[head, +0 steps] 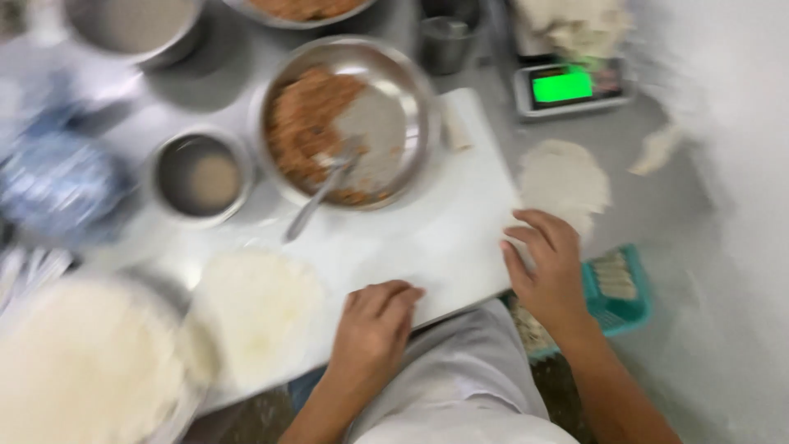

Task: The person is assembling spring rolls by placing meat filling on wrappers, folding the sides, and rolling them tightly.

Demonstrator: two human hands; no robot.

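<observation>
While both hands rest on white board [427, 230], left hand [374, 325] fingers curled, empty; right hand [549, 267] fingers spread, empty.

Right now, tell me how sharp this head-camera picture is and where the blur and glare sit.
Head view: motion blur smears the whole frame, worst at the left edge and the wall on the right; the left hand and right hand on the white board stay readable; the metal bowl of brown filling shows soft rim glare; the scale's green screen is blown out; the light is flat, with faint shadows.
</observation>
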